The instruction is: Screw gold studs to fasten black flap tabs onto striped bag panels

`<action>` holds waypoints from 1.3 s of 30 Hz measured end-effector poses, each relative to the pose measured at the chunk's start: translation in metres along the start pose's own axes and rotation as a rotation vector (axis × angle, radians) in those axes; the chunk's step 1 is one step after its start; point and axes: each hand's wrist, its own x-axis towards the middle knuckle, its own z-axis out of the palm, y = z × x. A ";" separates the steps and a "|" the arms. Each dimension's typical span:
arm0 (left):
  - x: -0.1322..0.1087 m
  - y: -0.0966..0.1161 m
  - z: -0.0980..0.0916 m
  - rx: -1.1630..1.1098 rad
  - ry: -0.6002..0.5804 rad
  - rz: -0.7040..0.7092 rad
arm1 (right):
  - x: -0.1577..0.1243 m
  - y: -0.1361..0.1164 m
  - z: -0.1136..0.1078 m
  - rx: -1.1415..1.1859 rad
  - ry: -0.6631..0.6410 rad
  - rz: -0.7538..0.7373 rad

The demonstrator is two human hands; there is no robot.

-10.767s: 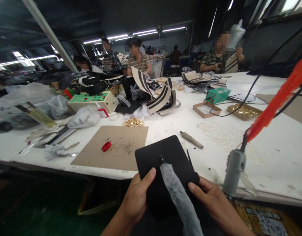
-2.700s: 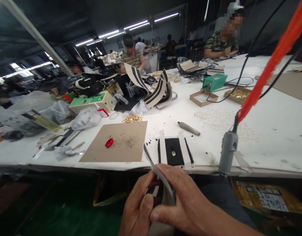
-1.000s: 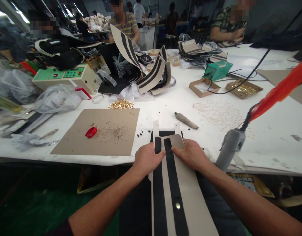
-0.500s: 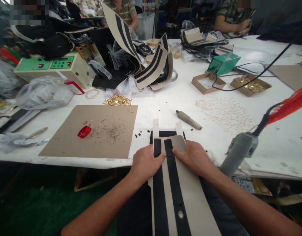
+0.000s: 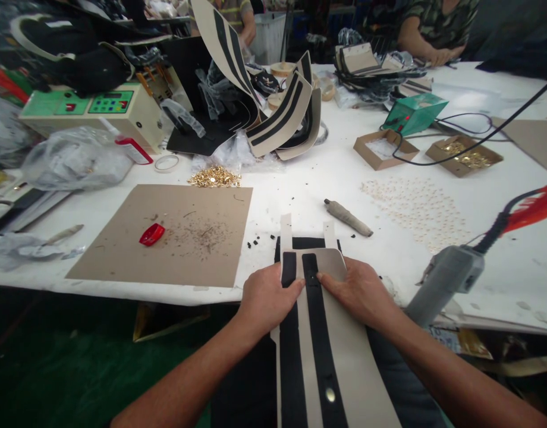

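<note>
Beige panel [image 5: 323,340], head view: the fingers of your left hand [image 5: 265,299] and right hand [image 5: 365,292] grip its sides, its far end overlapping the black pad [image 5: 307,243] on the tabletop [image 5: 291,199]; uneven thumb pressure could skew it.

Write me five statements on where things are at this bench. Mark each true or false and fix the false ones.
1. The left hand and the right hand both hold the striped panel. True.
2. The red piece lies on the brown board. True.
3. The brown board lies right of the striped panel. False: it lies to the left.
4. The wrapped tool lies on the white table. True.
5. The right hand grips the wrapped tool. False: it holds the striped panel.
</note>
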 end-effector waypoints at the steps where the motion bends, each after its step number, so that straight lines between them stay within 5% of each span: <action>1: -0.006 -0.002 0.002 0.010 0.010 0.021 | -0.007 0.003 0.002 0.023 0.009 -0.016; 7: -0.066 -0.028 0.029 0.032 -0.055 0.385 | -0.067 0.028 0.023 0.052 0.075 -0.370; 11: -0.082 -0.033 0.032 -0.023 0.069 0.537 | -0.083 0.028 0.026 0.185 0.097 -0.493; 20: -0.020 0.003 -0.004 -0.272 0.069 0.021 | -0.031 0.000 0.006 0.242 0.060 -0.064; 26: 0.012 0.005 -0.001 -0.144 0.076 0.032 | -0.001 -0.009 -0.001 0.124 0.025 0.001; 39: 0.018 0.010 0.001 0.124 0.002 0.015 | 0.016 -0.006 -0.003 -0.093 -0.103 0.012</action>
